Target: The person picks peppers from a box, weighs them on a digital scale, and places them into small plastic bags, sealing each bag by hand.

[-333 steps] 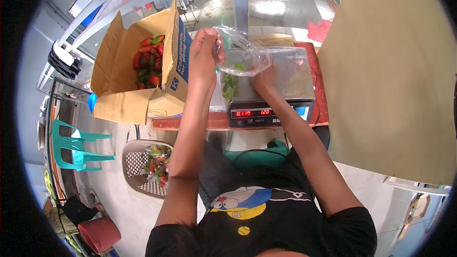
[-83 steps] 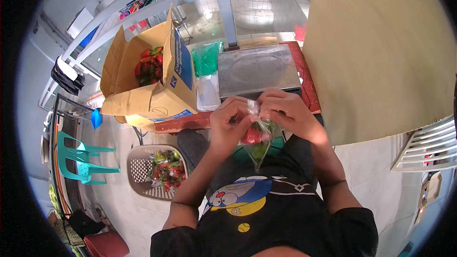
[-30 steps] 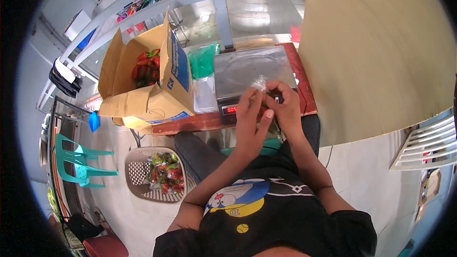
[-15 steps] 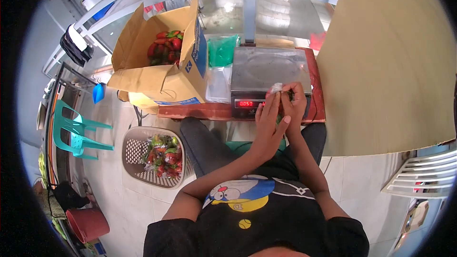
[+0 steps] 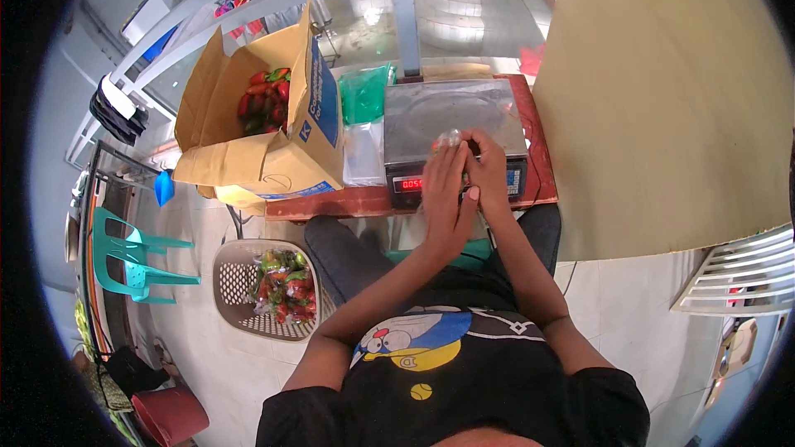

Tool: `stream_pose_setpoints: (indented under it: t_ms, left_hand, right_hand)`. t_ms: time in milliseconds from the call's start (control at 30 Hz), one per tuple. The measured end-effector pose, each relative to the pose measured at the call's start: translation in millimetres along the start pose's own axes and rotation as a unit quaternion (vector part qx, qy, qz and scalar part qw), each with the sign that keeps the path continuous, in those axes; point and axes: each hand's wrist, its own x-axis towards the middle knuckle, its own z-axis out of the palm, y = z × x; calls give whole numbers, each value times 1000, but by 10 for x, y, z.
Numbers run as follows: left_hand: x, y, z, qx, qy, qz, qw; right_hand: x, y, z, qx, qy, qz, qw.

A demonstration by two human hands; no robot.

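Observation:
My left hand (image 5: 445, 190) and my right hand (image 5: 489, 172) come together over the front of a digital scale (image 5: 414, 128) with a steel pan and a red lit display. Between them is a small clear plastic bag (image 5: 450, 137), mostly covered by my fingers. A bit of red shows through its plastic, but the contents are largely hidden. Both hands are closed around the bag, the left fingers laid along its side and the right fingers curled over it. Left of the scale, an open cardboard box (image 5: 319, 128) holds red and green peppers (image 5: 263, 103).
A green plastic bag (image 5: 364, 95) and clear bags (image 5: 363, 156) lie between box and scale on the red table (image 5: 364, 201). A beige basket (image 5: 240, 306) with bagged peppers stands on the floor at left, near a teal chair (image 5: 124, 257). A tan panel (image 5: 662, 116) rises at right.
My hands have shifted a little leftward over the scale and pressed closer about the plastic bag. The left fingers lie flatter along it. The whole view has also shifted slightly.

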Motion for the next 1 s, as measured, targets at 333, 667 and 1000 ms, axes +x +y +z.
stream_pose_setpoints:
  t_ms: [333,667,1000]
  left_hand:
    - [0,74,136,159,-38,-105,981]
    - [55,27,112,1,10,-144,989]
    - [175,-97,-136,34,40,-128,990]
  right_hand:
    - [-24,-19,193,39,119,14,992]
    - [143,39,6,141,64,-2,988]
    - [20,-266,-207,352,-118,131,919]
